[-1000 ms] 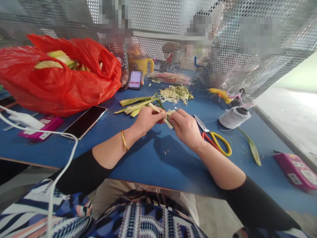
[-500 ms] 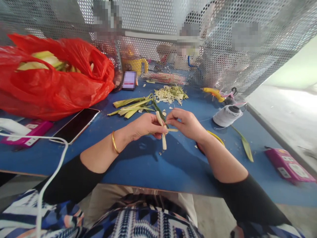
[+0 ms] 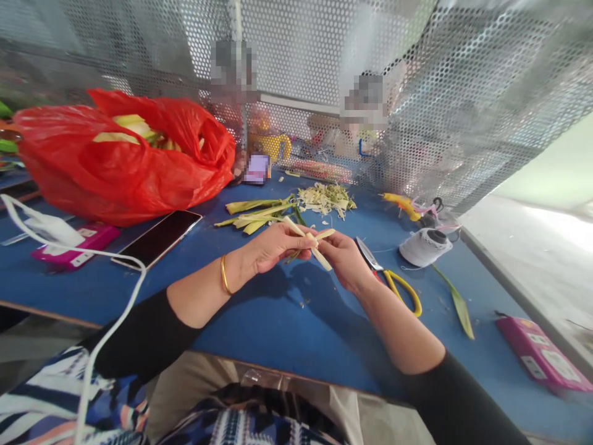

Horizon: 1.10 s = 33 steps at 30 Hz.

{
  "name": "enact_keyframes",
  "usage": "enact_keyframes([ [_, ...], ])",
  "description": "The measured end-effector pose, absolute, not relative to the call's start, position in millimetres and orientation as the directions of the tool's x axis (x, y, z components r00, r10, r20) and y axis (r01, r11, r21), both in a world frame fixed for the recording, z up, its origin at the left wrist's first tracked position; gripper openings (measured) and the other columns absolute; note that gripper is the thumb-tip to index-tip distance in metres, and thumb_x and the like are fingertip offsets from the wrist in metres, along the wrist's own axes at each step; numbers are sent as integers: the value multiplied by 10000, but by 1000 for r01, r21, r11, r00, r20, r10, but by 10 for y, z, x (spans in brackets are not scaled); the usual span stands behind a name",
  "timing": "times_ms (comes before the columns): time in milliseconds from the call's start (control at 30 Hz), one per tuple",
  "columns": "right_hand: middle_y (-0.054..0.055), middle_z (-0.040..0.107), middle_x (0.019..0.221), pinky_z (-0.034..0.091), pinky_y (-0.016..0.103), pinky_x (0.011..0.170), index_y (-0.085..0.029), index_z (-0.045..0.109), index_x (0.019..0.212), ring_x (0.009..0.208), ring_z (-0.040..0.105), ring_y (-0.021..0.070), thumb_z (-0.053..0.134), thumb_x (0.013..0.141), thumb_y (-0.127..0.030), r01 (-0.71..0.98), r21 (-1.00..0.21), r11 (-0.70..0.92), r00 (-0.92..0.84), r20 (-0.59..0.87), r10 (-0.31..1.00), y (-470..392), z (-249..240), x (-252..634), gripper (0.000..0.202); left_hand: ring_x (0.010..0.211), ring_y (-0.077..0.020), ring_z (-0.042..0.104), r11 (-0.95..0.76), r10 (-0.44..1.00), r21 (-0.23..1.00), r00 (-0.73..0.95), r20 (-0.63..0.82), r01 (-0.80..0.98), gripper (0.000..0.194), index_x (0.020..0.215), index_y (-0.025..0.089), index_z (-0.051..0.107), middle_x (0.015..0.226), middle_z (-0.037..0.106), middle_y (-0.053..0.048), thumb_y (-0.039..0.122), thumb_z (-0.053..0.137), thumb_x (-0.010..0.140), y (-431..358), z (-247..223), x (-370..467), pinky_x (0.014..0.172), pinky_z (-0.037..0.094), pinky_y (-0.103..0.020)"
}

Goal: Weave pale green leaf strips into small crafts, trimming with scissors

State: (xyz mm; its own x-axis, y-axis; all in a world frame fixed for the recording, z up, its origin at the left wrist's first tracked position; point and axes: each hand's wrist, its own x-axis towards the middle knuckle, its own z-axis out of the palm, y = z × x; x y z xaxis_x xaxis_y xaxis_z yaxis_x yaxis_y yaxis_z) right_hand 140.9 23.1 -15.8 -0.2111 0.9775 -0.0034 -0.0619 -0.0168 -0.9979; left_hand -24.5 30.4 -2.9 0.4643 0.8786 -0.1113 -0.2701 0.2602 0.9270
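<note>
Pale strips of husk or leaf (image 3: 323,259) cross each other between my two hands, with ends sticking out in several directions. My left hand (image 3: 280,247), with a gold bracelet on its wrist, pinches the crossing from the left. On the right, the fingers of my right hand (image 3: 340,254) are closed on the same strips near the crossing. Beyond my hands lie a bundle of yellow-green leaves (image 3: 259,213) and a pile of pale shavings (image 3: 327,199).
At the left are a red plastic bag (image 3: 125,167), a phone (image 3: 160,238) and a white cable (image 3: 113,321). Scissors with yellow handles (image 3: 403,290), a thread spool (image 3: 425,247), a leaf (image 3: 460,311) and a magenta box (image 3: 542,352) lie rightward. Perforated metal mesh (image 3: 296,55) stands behind.
The view has shifted, lowering the scene in the picture. My right hand has come lower against the strips, which have turned into a slanted cross. More of the scissors shows.
</note>
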Motion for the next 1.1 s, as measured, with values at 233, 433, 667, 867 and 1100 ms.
enact_keyframes([
  [233,-4,561,698,389,268,657,-210,576,751,682,491,152,490,859,-266,480,-755,447,-241,376,895,207,-125,1486,149,575,-85,586,123,975,964,212,-73,-235,264,684,127,734,691,689,-14,257,894,519,347,-57,-216,618,514,-251],
  [433,39,586,781,379,261,645,-203,581,773,682,507,154,436,896,-174,644,-447,621,-408,485,773,133,-28,1522,193,699,-149,662,-248,964,948,146,222,198,110,668,151,728,837,755,-59,236,781,713,312,-77,-218,676,515,-263],
  [667,-33,550,599,358,240,582,-202,558,718,582,485,127,471,839,-176,556,-738,383,-257,286,923,146,-39,1456,152,882,-250,686,-573,773,145,473,423,807,221,999,127,730,944,730,-133,140,530,906,101,-10,-246,712,489,-316],
  [867,-52,573,568,348,225,544,-186,594,705,551,494,108,544,750,-142,595,-763,252,-252,120,960,206,-110,1474,80,854,-268,696,-573,801,-93,581,144,814,250,929,78,722,880,712,-164,44,478,883,-65,-45,-79,639,480,-317],
  [1100,-54,592,541,449,220,555,-175,630,695,504,561,101,508,693,-9,537,-841,58,-359,-165,919,271,-177,1510,207,786,-240,689,-559,823,189,569,4,807,252,858,147,771,827,732,-123,363,640,850,-12,-25,-141,644,451,-286],
])
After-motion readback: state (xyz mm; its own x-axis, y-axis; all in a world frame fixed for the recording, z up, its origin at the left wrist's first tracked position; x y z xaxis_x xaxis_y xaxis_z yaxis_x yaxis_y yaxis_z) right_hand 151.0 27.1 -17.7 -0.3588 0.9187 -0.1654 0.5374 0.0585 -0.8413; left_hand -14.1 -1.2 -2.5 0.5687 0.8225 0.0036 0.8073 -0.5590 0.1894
